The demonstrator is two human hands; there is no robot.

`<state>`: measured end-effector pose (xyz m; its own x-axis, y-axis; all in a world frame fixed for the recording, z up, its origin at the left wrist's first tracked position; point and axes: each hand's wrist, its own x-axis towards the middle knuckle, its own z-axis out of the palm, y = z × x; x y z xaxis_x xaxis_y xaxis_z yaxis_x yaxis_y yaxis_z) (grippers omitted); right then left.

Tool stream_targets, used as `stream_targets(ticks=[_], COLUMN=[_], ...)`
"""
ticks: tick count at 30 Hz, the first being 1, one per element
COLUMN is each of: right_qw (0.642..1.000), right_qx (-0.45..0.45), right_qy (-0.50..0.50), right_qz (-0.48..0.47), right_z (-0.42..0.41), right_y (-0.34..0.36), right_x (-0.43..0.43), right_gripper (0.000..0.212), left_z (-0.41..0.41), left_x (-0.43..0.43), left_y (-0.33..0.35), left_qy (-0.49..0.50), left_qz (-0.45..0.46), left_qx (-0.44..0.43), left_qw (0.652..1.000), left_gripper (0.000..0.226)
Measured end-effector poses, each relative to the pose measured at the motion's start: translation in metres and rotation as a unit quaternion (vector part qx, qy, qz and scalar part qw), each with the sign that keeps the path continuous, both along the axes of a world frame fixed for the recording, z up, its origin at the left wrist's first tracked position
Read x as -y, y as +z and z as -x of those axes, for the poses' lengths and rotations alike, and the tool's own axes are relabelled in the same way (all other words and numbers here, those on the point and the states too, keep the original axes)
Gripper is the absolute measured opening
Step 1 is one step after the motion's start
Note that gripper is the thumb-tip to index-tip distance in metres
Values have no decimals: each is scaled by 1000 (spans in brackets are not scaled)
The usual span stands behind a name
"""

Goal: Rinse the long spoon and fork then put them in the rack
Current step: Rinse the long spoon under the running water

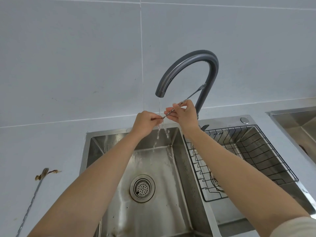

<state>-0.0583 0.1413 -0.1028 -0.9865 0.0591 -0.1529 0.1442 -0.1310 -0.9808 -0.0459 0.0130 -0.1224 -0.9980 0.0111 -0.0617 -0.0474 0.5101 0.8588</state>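
Note:
Both hands hold the long spoon [193, 94] under the running water of the grey faucet [191, 60]. My left hand [145, 124] pinches the lower end of its twisted handle. My right hand [184, 113] grips the handle's middle, and the small bowl points up and right near the faucet neck. Water splashes off my fingers into the left sink basin [176, 194]. The long fork [32, 199] lies on the counter at the left, its tines smeared with brown residue. The black wire rack [266, 159] sits in the right basin.
A round drain strainer [142, 188] sits in the left basin's floor. Another steel sink [297, 122] shows at the far right edge. Grey tiled wall stands behind the faucet. A brown stain marks the counter by the fork's tines.

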Motion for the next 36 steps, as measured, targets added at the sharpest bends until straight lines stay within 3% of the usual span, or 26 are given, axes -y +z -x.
stream_targets(ticks=[6,18,22,32,36], right_qw=[1000,997,996,990,988], right_qx=[-1,-17,-14,5,19], right_qy=[-24,-59,-62,-117,-134], right_qz=[10,55,68,74,74], right_z=[-1,5,7,10,8], right_y=[6,9,12,22,21], right_x=[-8,-27,-31,-30,-29], right_gripper=[22,22,22,22,22], left_z=[5,13,15,20,19], left_x=[4,12,14,24,24], left_y=[3,-5,-4,-2,-3], left_qy=[-25,-7,-18,-45,-25], left_qz=[7,-142,-130,-147,-124], left_qx=[19,124,122,128,119], left_qw=[999,982,984,980,985], left_gripper=[19,16,9,20,11])
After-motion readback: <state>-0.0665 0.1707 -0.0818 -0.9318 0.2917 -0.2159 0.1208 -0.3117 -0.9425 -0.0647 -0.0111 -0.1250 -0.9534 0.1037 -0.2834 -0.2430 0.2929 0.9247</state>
